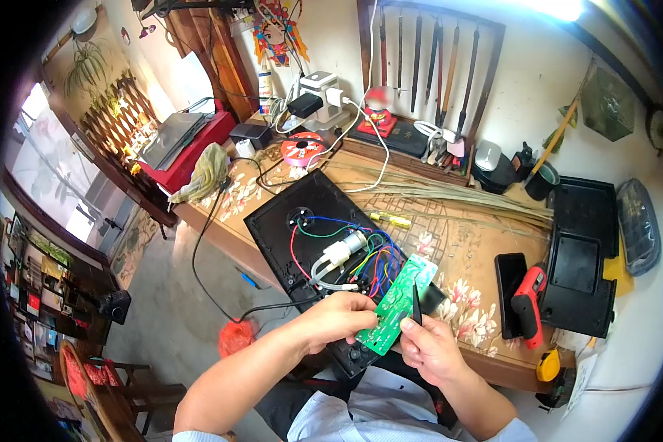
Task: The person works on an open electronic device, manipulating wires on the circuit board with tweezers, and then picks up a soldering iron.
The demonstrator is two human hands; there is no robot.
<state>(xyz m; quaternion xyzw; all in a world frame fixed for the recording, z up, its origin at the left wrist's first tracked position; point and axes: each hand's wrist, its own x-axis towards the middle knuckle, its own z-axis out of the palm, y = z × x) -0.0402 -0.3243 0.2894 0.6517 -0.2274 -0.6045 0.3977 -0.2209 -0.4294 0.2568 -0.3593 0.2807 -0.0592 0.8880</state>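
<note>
A green circuit board [398, 303] is tilted over the near end of an open black casing [276, 221]. My left hand [340, 318] is closed at the board's left edge, fingers pinching it. In my right hand [429, 350] is a pair of slim black tweezers [417, 303], tip pointing up across the board's right side; the fingers are wrapped round its lower end. Coloured wires [379, 269] run from the casing to beneath the board. A small pump with a motor [340, 252] and clear tubing sits inside the casing.
Right of my hands lie a black phone [510, 295], a red-and-black power tool [528, 303], a yellow tape measure [548, 365] and a black plastic cover [578, 254]. Behind the casing are a yellow screwdriver [390, 219], dry stalks [449, 193] and a pink reel [303, 149]. A black cable [199, 272] hangs left.
</note>
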